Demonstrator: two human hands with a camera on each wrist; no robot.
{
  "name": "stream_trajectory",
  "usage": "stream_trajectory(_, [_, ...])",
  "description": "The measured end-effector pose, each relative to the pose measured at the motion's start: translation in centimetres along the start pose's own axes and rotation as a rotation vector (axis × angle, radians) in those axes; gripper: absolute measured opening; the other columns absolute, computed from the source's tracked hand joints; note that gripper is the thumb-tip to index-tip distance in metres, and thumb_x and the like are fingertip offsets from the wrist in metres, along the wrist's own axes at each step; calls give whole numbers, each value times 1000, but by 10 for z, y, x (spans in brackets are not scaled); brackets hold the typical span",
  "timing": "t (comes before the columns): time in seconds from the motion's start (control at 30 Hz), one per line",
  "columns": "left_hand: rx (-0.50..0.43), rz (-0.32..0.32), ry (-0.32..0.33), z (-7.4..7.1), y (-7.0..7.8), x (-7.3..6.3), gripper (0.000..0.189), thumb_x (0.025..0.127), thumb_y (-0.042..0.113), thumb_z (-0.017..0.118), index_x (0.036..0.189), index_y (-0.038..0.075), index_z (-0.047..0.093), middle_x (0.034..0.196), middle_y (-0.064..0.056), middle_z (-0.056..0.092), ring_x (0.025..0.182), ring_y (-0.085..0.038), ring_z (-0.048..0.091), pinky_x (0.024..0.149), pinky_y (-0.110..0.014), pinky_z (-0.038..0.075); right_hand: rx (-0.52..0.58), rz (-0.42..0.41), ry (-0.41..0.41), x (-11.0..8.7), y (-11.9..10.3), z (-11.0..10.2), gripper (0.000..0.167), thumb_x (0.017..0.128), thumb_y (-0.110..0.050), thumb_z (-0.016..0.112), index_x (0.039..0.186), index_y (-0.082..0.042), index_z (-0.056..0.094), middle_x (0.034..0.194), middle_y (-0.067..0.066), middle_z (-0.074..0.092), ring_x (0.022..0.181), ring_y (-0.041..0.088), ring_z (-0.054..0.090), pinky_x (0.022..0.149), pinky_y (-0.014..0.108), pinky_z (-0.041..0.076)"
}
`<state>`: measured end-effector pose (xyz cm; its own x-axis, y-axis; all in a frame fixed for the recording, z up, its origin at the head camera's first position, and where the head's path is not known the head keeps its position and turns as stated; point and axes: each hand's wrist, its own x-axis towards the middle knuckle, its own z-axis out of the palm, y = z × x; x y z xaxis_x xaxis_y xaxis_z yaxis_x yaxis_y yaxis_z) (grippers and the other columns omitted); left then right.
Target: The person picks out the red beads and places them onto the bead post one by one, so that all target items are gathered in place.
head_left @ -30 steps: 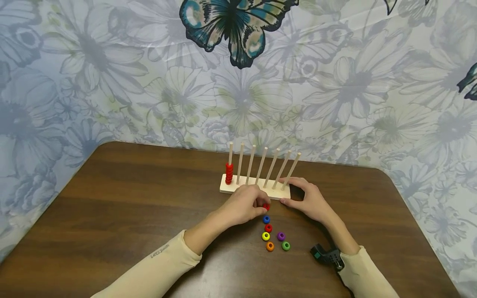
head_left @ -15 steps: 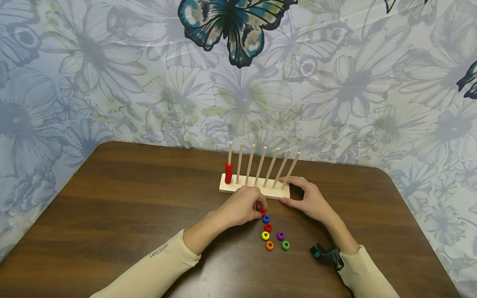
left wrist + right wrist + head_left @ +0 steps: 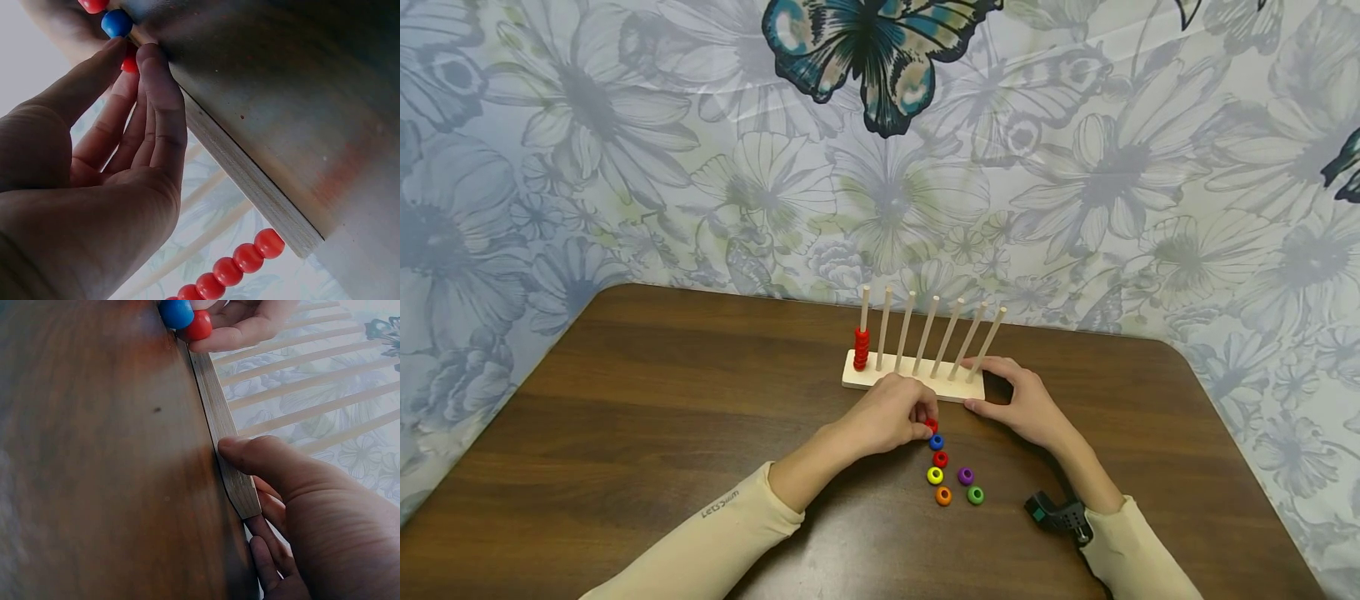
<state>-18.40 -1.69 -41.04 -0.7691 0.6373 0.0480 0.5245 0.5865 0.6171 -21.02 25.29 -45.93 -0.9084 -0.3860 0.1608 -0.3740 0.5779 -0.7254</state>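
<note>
My left hand [image 3: 891, 414] pinches a red bead [image 3: 129, 63] between thumb and forefinger, low over the table in front of the wooden peg stand [image 3: 852, 382]. A blue bead [image 3: 936, 442] lies right beside the pinched one. My right hand [image 3: 1028, 403] grips the stand's right end, its thumb on the front edge and its fingers round the end and back. Several upright pegs rise from the base. The leftmost carries a stack of red beads [image 3: 861, 349]; the others are bare. The left hand covers part of the base's front edge in the head view.
Nearer the person lie another red bead [image 3: 940, 459], a yellow bead [image 3: 935, 476], an orange bead [image 3: 943, 497], a purple bead [image 3: 966, 476] and a green bead [image 3: 975, 496]. A black wrist camera [image 3: 1054, 514] sits at the right sleeve. A flowered wall stands behind the brown table [image 3: 700, 375].
The red bead at the left fingertips has shifted slightly left and toward the person, close to the blue bead. My right hand stays on the stand's end.
</note>
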Motion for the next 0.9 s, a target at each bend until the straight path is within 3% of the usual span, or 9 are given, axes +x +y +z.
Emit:
stream_trajectory(0.57, [-109, 32, 37, -10, -1, 1, 14, 86, 4, 86, 89, 14, 76, 78, 6, 72, 71, -4, 64, 69, -22, 53, -10, -7, 0, 0, -2, 0, 53, 90, -32, 86, 140, -29, 66, 145, -3, 64, 144, 28, 51, 119, 59, 37])
stream_trajectory(0.9, [-202, 29, 139, -45, 3, -5, 15, 86, 1, 82, 96, 11, 76, 82, 4, 74, 75, -5, 67, 72, -21, 57, -28, -21, 7, 0, 1, 1, 53, 91, -31, 85, 140, -25, 66, 145, -1, 65, 144, 30, 51, 118, 61, 36])
